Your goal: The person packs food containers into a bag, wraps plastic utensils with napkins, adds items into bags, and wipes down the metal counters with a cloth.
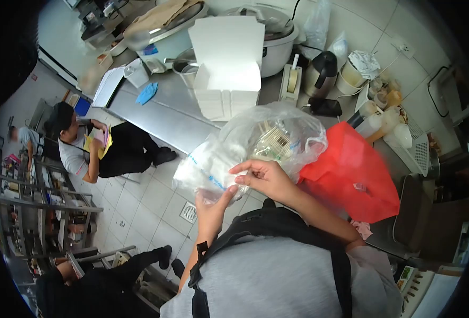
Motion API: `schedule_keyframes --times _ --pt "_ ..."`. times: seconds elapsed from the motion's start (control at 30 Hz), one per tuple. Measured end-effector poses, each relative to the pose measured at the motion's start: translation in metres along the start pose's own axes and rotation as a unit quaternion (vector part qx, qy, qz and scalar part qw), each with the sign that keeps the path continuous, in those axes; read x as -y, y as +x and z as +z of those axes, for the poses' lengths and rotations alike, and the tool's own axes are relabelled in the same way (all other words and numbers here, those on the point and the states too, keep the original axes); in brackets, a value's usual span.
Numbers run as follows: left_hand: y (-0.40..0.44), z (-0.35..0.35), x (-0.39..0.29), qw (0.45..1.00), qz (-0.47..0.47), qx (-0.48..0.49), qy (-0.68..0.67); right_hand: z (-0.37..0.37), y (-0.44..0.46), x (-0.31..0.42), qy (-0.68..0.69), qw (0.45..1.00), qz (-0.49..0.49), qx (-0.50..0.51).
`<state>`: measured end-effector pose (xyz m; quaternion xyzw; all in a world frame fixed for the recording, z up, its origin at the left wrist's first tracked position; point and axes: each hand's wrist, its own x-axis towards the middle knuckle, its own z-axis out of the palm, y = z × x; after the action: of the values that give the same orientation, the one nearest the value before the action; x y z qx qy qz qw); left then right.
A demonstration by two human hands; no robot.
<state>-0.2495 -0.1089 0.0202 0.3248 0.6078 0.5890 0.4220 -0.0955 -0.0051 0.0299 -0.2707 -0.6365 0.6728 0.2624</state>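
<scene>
A crinkled white plastic packet [205,167] with blue print is between my two hands at the counter's front edge. My left hand [213,204] grips its lower side, thumb in front and the other fingers partly hidden behind the plastic. At the packet's right edge, my right hand [266,180] is closed, thumb and forefinger pinching the plastic. Just beyond lies a clear plastic bag [311,130] with a bundle of thin wooden sticks [271,138] showing inside. A red bag [351,180] rests to the right, beside my right forearm.
An open white takeaway box [226,42] stands behind the bags. Rice cookers [282,50], a tape dispenser [291,85] and a kettle [321,74] line the back; sauce bottles [369,124] stand right. A co-worker [75,138] holding papers stands left; another person [102,286] is lower left.
</scene>
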Motion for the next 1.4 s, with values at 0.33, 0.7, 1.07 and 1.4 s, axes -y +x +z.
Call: schedule_keyframes --times 0.33,0.7,1.07,1.4 --pt "0.001 -0.002 -0.006 0.993 -0.021 -0.119 -0.015 -0.306 0.139 -0.137 -0.115 0.916 0.091 -0.374" --pt "-0.016 0.019 -0.016 0.982 -0.085 -0.166 0.020 -0.292 0.151 -0.150 0.254 0.853 0.172 -0.422" --pt "-0.029 0.008 -0.017 0.968 -0.084 -0.157 0.174 -0.255 0.156 -0.153 0.341 0.800 0.147 -0.472" --pt "-0.027 -0.012 0.019 0.979 -0.042 -0.165 0.114 -0.241 0.148 -0.170 0.310 0.858 0.048 -0.408"
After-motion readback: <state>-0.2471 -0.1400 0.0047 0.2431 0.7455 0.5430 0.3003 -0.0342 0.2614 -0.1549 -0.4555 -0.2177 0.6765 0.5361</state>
